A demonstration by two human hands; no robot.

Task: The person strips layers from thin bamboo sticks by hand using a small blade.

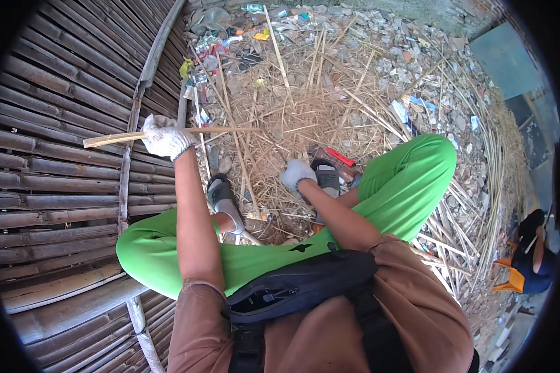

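My left hand [165, 137], in a white knit glove, is closed around a long, pale split bamboo strip [113, 139]. The strip lies crosswise, its thick end sticking out to the left and its thinner part running right above the ground. My right hand [298, 174], also gloved, is lower and nearer the middle, beside my right shoe [325, 176]. Its fingers are curled in; what they hold, if anything, cannot be made out. Bamboo shavings [274, 133] cover the ground in front of both hands. A red object [340, 156] lies just beyond my right shoe.
A slatted bamboo wall [62, 168] rises close on my left. Litter [261, 36] and stones lie at the far side. Cut bamboo strips [451, 230] are heaped to the right. Another person [535, 252] sits at the far right by an orange chair [510, 276].
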